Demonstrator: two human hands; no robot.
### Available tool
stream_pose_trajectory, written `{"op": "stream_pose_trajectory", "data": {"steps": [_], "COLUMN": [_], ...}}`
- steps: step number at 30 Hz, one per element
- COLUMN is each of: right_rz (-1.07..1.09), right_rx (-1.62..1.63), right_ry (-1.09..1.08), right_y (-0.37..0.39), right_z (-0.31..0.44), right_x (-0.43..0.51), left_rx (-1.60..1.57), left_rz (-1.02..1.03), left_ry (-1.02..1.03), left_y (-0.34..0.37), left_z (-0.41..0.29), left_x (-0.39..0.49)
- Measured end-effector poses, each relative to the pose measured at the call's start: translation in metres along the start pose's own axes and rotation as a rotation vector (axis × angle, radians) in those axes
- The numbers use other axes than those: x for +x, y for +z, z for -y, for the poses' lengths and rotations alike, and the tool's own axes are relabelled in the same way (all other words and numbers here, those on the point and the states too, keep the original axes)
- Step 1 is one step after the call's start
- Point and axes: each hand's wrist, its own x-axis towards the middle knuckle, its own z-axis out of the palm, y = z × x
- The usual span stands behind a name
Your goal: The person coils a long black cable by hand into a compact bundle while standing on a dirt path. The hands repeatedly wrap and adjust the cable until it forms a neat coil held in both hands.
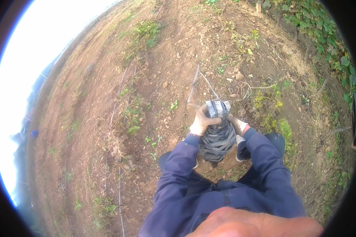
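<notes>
A large bundle of dark flat plastic tape or tubing (218, 142), wound thickly, stands between my feet. At its top is a worn greyish block-like end (217, 108) with dark strips across it. My left hand (203, 120), in a pale glove, grips the left side of this end, thumb across its front. My right hand (238, 123), gloved too, rests against the right side; its fingers are partly hidden behind the bundle, so its grip cannot be told. Beyond the bundle, a thin grey strip (193, 84) makes an angular loop on the soil.
Stony brown soil with low weeds (146, 31) surrounds me. Thin lines (120, 189) run along the ground at left. Leafy vines (320, 32) and a short wooden stake (258, 7) stand at upper right. A small blue object (34, 133) lies far left.
</notes>
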Motion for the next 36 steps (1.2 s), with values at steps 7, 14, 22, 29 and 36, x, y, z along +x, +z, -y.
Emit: {"op": "stream_pose_trajectory", "data": {"steps": [7, 14, 22, 29, 36], "right_rz": [0.003, -0.086, -0.726, -0.504, -0.497], "right_rx": [0.034, 0.020, -0.613, -0.678, -0.643], "right_ry": [-0.008, -0.017, -0.319, -0.609, -0.510], "right_y": [0.007, 0.014, 0.013, 0.035, 0.043], "right_z": [-0.001, 0.000, -0.012, -0.031, -0.028], "right_x": [-0.007, -0.003, 0.010, -0.007, -0.012], "left_rx": [0.024, 0.774, 0.820, 0.576, 0.496], "left_rz": [-0.067, -0.568, -0.443, -0.725, -0.647], "left_ry": [0.123, 0.328, 0.317, 0.206, 0.203], "left_y": [0.007, 0.014, 0.028, 0.026, 0.002], "left_z": [-0.017, -0.023, -0.007, -0.005, 0.003], "left_x": [-0.002, 0.004, -0.001, 0.013, 0.018]}}
